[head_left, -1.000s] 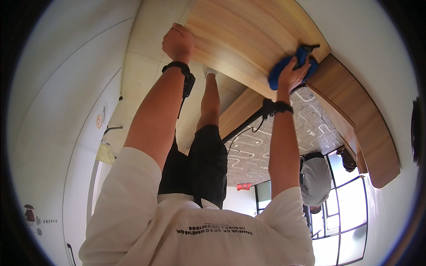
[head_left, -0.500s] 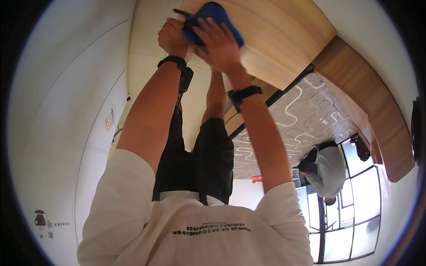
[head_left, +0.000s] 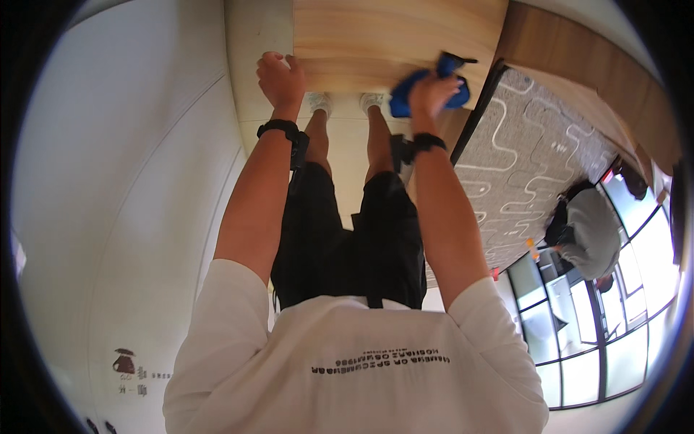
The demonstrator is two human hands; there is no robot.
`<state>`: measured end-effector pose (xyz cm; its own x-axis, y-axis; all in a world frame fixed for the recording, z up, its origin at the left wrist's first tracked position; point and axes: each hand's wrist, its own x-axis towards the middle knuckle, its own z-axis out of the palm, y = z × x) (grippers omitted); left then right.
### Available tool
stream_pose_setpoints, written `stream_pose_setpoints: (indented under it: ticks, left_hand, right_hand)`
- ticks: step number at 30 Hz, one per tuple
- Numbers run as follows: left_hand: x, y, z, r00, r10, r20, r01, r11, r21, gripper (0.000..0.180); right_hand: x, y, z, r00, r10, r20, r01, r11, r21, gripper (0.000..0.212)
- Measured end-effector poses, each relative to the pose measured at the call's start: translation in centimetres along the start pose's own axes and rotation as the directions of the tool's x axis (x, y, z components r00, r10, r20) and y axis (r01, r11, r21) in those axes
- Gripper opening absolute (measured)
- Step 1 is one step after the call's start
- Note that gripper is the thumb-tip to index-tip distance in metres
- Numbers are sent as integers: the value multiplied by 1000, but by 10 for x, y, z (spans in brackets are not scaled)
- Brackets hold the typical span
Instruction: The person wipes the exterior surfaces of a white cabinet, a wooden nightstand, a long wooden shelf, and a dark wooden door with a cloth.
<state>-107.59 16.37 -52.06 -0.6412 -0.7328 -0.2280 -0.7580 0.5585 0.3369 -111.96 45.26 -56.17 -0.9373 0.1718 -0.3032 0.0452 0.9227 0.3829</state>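
Observation:
At the right part of a wooden tabletop [head_left: 390, 43], my right hand [head_left: 430, 95] grips a soft blue cloth-like item [head_left: 406, 101] with a dark strap end sticking out to the right. Its fingers bend over the bunched fabric, and the exact kind of item is hard to make out. Beside the table's left corner is my left hand [head_left: 282, 83], its fingers curled in loosely; nothing shows in them. Each wrist wears a black band with a small dark device.
A tall white panel [head_left: 144, 145] runs along my left. To the right lies a grey carpet [head_left: 499, 173] with pale wavy lines, beside a wooden panel [head_left: 571, 65]. Farther right, a person in a grey top [head_left: 589, 231] bends near dark-framed windows [head_left: 578, 369]. My feet stand under the table edge.
My right hand has moved right and nearer me with the blue item, from lying flat and spread on it to grasping it. My left hand, now apart from it, stays at the left.

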Motion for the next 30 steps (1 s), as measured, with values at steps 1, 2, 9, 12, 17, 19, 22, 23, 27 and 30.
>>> stream_pose_setpoints:
  ticks: [1,2,9,12,17,19,22,23,27,30]
  left_hand:
    - [0,-8,-15,973,34,230,-8,993,-114,28]
    - [4,-5,-25,890,106,444,4,971,-240,27]
    - [-25,10,-38,512,666,543,-586,732,-347,76]
    - [-37,33,-41,460,679,572,-667,689,-282,85]
    - [-60,64,-25,286,696,658,-742,596,-308,94]
    - [-59,87,-13,195,638,745,-699,623,-351,93]
    - [-80,151,1,64,609,790,-766,538,-352,86]
    - [-78,164,6,53,600,798,-782,522,-341,86]
    - [-67,219,27,-43,655,755,-773,457,-440,78]
    - [-63,228,28,-80,599,797,-703,533,-471,71]
  right_hand:
    - [-17,-35,-20,996,81,24,-84,910,405,60]
    - [-27,-67,-50,983,169,63,-161,659,735,63]
    - [-67,-115,-114,943,-145,298,-249,282,926,71]
    - [-65,-73,-98,952,-273,139,-125,68,990,74]
    - [-65,18,-52,927,-374,12,111,304,946,71]
    - [-51,44,-57,880,-468,76,160,444,881,65]
    - [-41,86,-14,905,-406,123,144,567,811,67]
    - [-31,96,-17,926,-350,144,81,554,829,69]
    - [-7,140,-7,956,-216,198,-83,448,890,77]
    - [-21,132,3,954,-175,242,-148,428,891,81]
